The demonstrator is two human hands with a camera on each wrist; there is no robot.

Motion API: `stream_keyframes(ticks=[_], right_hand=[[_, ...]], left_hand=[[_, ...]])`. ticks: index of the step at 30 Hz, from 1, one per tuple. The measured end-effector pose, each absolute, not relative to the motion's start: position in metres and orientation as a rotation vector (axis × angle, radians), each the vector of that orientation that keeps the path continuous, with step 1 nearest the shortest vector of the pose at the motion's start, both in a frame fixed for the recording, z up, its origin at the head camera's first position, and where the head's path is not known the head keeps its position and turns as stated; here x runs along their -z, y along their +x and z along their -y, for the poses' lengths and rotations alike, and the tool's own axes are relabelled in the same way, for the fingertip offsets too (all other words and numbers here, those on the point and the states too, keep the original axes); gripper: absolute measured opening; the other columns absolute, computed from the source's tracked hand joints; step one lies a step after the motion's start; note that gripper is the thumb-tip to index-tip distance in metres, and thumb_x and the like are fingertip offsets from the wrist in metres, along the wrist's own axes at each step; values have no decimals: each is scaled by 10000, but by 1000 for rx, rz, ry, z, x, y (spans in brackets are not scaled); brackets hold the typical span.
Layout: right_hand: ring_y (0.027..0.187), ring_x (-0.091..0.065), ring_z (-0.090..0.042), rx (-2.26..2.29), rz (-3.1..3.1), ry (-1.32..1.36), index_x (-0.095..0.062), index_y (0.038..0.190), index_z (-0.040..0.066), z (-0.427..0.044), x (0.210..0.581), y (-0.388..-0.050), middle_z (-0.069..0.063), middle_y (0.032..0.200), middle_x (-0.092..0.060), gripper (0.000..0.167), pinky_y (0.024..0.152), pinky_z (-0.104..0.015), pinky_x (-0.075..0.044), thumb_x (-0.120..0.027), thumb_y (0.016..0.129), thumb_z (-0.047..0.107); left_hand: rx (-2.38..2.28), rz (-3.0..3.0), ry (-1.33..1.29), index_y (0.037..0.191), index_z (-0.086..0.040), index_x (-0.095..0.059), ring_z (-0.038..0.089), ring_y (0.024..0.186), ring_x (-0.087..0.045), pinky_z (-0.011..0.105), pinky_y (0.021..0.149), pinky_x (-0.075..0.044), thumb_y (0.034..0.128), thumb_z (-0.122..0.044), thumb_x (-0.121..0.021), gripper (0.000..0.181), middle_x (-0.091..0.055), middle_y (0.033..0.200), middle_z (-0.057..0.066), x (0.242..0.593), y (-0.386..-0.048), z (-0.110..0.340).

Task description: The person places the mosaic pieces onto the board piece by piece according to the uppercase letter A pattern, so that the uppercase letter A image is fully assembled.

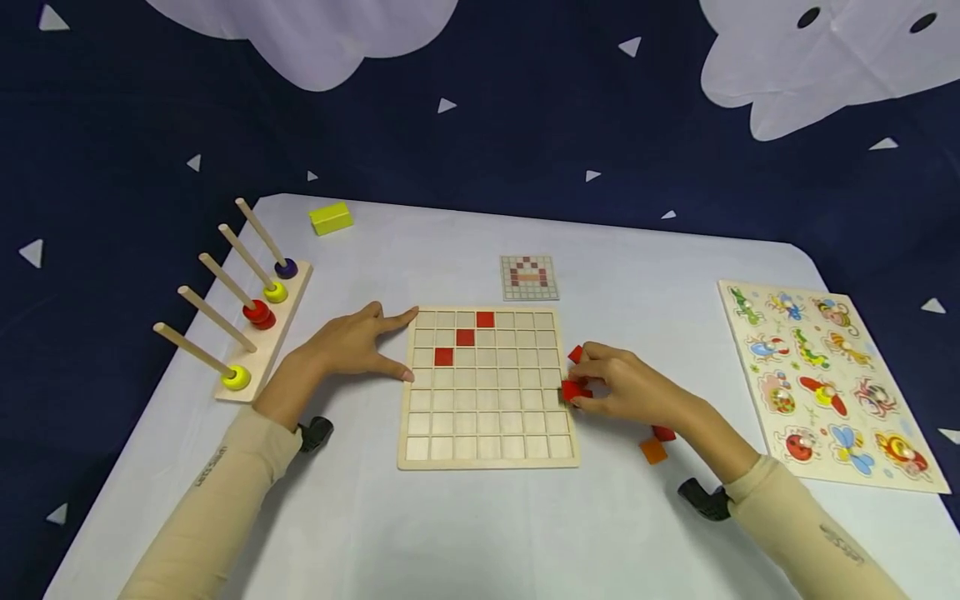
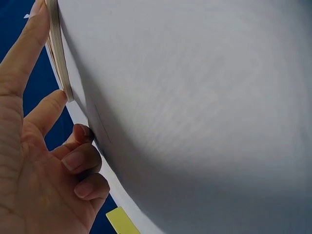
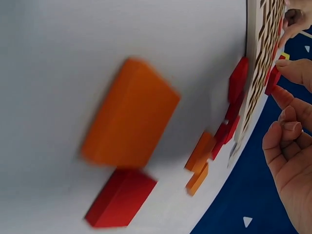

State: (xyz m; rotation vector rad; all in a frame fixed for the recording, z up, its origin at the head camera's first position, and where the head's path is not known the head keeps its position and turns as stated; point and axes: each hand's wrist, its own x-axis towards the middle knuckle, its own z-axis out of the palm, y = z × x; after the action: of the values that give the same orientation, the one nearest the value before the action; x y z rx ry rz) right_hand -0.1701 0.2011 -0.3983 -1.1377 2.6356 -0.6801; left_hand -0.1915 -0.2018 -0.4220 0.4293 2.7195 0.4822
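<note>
A wooden grid board (image 1: 483, 400) has three red tiles in a diagonal in its upper left part, one of them a red tile (image 1: 465, 337). Thumb and index finger of my left hand (image 1: 348, 343) touch the board's left edge; its other fingers are curled in the left wrist view (image 2: 53, 146). At the board's right edge my right hand (image 1: 626, 385) pinches a red tile (image 3: 273, 80) between thumb and index finger. More red tiles (image 3: 238, 78) and orange tiles (image 3: 131, 114) lie beside the board, partly hidden by the right hand in the head view.
Behind the board lies a small pattern card (image 1: 529, 277). A peg stand (image 1: 262, 342) with coloured rings is at the left, a yellow-green block (image 1: 331, 218) at the back left, and a picture board of insects and animals (image 1: 832, 383) at the right.
</note>
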Motion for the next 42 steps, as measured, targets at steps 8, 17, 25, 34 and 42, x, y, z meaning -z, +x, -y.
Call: stream_keyframes(ticks=[8, 17, 25, 34, 42], right_hand=[[706, -504, -130, 717, -2592, -1179, -711, 887, 107, -180, 397, -173, -8, 802, -506, 144, 621, -207, -415, -819, 804, 152], [696, -443, -114, 742, -2576, -1243, -719, 893, 74, -161, 399, -174, -26, 793, -466, 133, 608, -206, -376, -804, 817, 142], [735, -444, -98, 726, -2538, -1262, -732, 935, 73, -150, 400, -174, -7, 820, -474, 155, 644, -212, -408, -795, 826, 164], [695, -415, -63, 702, -2516, -1282, -718, 899, 97, -132, 400, -175, 0, 802, -445, 112, 613, -194, -380, -774, 840, 174], [691, -426, -65, 680, -2540, -1346, -728, 898, 100, -113, 401, -177, -10, 801, -467, 111, 623, -200, -391, -765, 831, 179]], left_hand=[[-489, -2720, 435, 1546, -267, -346, 209, 764, -485, 324, 673, -407, 659, -697, -791, 1082, -515, 1036, 109, 421, -192, 204], [-473, -2728, 445, 1545, -277, -345, 196, 751, -472, 317, 658, -394, 653, -706, -788, 1085, -514, 1022, 98, 421, -192, 203], [-485, -2725, 447, 1542, -264, -355, 199, 744, -474, 316, 646, -399, 655, -705, -787, 1081, -517, 1021, 107, 421, -193, 204], [-484, -2723, 437, 1542, -276, -352, 198, 736, -472, 312, 639, -392, 649, -705, -791, 1084, -517, 1018, 104, 423, -193, 204], [-479, -2731, 437, 1541, -273, -355, 197, 732, -467, 312, 636, -384, 654, -692, -797, 1076, -515, 1004, 103, 421, -192, 203]])
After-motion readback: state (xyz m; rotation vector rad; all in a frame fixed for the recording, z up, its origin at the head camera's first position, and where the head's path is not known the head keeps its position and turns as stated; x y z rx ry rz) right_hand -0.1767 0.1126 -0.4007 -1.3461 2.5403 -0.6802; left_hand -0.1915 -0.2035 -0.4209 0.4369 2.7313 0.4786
